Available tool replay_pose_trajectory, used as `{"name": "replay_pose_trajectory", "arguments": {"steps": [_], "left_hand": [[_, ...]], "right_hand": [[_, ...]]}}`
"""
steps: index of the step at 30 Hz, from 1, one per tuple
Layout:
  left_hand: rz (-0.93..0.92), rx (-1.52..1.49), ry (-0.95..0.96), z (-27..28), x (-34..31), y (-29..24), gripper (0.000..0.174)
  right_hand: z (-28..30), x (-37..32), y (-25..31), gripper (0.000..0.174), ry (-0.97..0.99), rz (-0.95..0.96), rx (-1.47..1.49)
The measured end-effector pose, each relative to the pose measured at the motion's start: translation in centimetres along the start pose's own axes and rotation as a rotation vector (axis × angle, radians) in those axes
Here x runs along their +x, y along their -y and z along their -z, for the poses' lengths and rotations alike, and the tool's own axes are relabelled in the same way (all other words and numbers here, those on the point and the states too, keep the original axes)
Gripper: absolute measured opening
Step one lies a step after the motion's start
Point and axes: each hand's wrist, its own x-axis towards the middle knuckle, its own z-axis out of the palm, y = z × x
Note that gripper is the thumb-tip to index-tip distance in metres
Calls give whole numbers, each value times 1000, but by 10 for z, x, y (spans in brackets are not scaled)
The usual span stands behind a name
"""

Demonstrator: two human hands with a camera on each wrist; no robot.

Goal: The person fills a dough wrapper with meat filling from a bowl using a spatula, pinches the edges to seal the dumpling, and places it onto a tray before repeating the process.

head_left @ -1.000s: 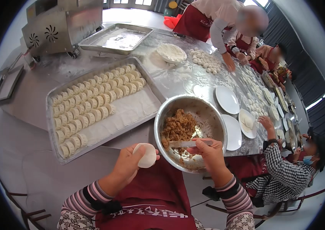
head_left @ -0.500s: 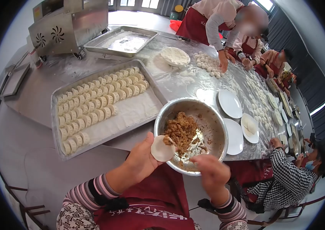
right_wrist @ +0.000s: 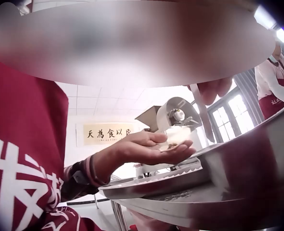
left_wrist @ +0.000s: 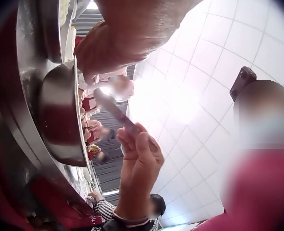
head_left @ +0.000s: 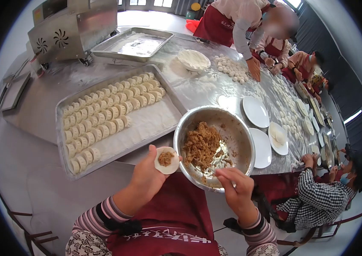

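**Hands at the filling bowl.** The left hand (head_left: 144, 173) lies palm up, its fingers nearly straight and only lightly cupped. A round dumpling wrapper (head_left: 170, 168) rests on the fingers, and no finger closes over it. The right hand (head_left: 237, 185) is curled, thumb and fingers pinching the handle of a flat spatula (left_wrist: 112, 108). This hand sits at the near rim of the steel bowl (head_left: 237, 130), which stands at the edge of the counter (head_left: 40, 106). The wrapper is held just outside the bowl's left rim; whether the two touch cannot be told.

**Hidden or unclear.** In the head view the spatula is almost wholly covered by the right hand's fingers. Its narrow, flat blade shows only in the wrist views, rising from the fingertips. In the left wrist view the left hand is a blurred mass at the top edge and the wrapper does not show. The right hand covers part of the bowl's near wall.

**The wrapper.** It is a thin, pale disc carrying a small brown lump of filling (head_left: 165, 158) at its centre. This lump matches the shredded brown mass (head_left: 200, 143) heaped in the bowl. To the left stands a lined tray (head_left: 147, 123) with rows of folded dumplings (head_left: 104, 113).
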Motion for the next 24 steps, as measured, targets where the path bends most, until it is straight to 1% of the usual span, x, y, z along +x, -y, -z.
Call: {"name": "replay_pose_trajectory", "arguments": {"steps": [1, 3, 5, 9, 11, 12, 14, 15, 16, 17, 18, 19, 21, 22, 23, 24], "left_hand": [[6, 5, 1, 5, -2, -2, 52], [3, 25, -6, 12, -6, -4, 51], [2, 32, -10, 15, -9, -6, 50], [7, 55, -3, 25, -11, -4, 48], [16, 48, -10, 22, -13, -5, 46], [22, 42, -16, 20, -14, -5, 43], [36, 54, -12, 16, -15, -7, 43], [47, 66, -7, 15, -15, -7, 43], [43, 66, -7, 15, -15, -7, 43], [41, 88, 10, 14, -15, -6, 47], [37, 110, 27, 13, -14, -5, 51], [26, 107, 26, 11, -13, -4, 51], [39, 108, 38, 7, -11, -1, 53], [26, 105, 34, 5, -11, 0, 53], [34, 84, 57, 3, -10, 1, 54], [44, 61, 81, 0, -10, 3, 55]], "right_hand": [[-5, 2, -6, 16, 35, -122, 74], [-14, 5, -11, 13, 45, -145, 107], [-20, 4, -15, 12, 137, -173, 91], [-25, 3, -17, 15, 184, -192, 87], [-22, 3, -16, 13, 200, -299, 171], [-20, 2, -18, 13, 201, -300, 170], [-15, -1, -25, 14, 93, -632, 472], [-10, 2, -24, 14, 96, -630, 473], [-4, 8, -22, 17, 46, -732, 563], [1, 11, -22, 19, -4, -835, 654], [3, 10, -26, 21, -64, -860, 795], [6, 11, -25, 21, -55, -853, 796], [10, 13, -17, 20, -149, -868, 1014], [8, 10, -10, 18, -201, -857, 976], [6, 6, -2, 18, -190, -851, 977], [3, 0, 6, 16, -132, -618, 670]]}}
